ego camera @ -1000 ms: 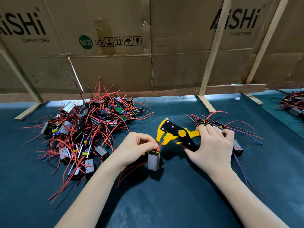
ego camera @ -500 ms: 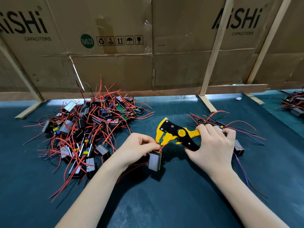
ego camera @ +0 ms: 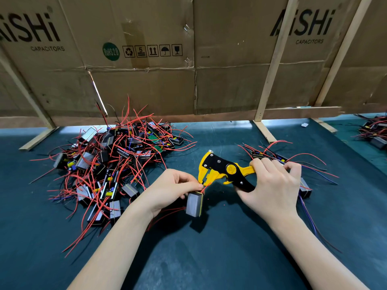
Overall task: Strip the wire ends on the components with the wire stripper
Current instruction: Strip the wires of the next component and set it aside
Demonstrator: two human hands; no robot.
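My right hand grips the handles of a yellow and black wire stripper, its jaws pointing left. My left hand pinches a red wire of a small grey component that hangs below my fingers. The wire's end lies in the stripper's jaws. More red wires of this component trail under my left wrist.
A big heap of components with red wires lies on the dark green mat at the left. A smaller group sits behind my right hand. Cardboard sheets on wooden struts wall off the back. Another pile is far right.
The stripper and my hands stay almost where they were. The red wire end now sits in the jaws, and small red bits lie on the mat below.
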